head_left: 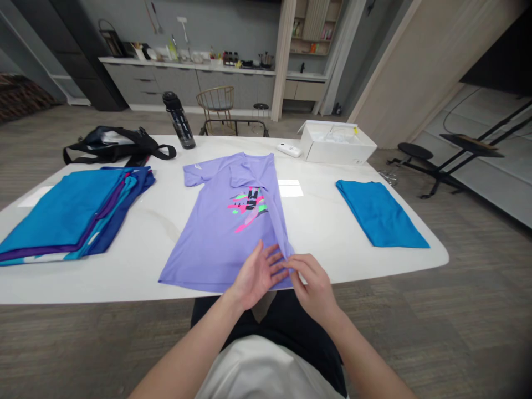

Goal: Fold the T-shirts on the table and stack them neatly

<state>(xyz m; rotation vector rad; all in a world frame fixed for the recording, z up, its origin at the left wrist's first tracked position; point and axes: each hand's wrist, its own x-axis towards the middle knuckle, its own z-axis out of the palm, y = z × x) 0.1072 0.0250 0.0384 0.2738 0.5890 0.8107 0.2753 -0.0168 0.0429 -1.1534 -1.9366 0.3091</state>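
A lavender T-shirt (pixel 208 233) with a pink, green and black print lies on the table, its collar toward the far side. Its right side is folded inward, and that sleeve rests across the chest. My left hand (pixel 256 277) is open, palm turned up, with its spread fingers at the lower right part of the shirt. Close beside those fingertips, my right hand (pixel 313 285) pinches the shirt's right edge near the hem. Exactly how much fabric sits between its fingertips is hidden.
On the white table (pixel 137 280), a stack of blue and purple clothes (pixel 66 205) lies left and a folded blue garment (pixel 380 213) right. Farther back are a black bag (pixel 120 144), a dark bottle (pixel 178 120), a white remote-like device (pixel 290 149) and a white box (pixel 338 144).
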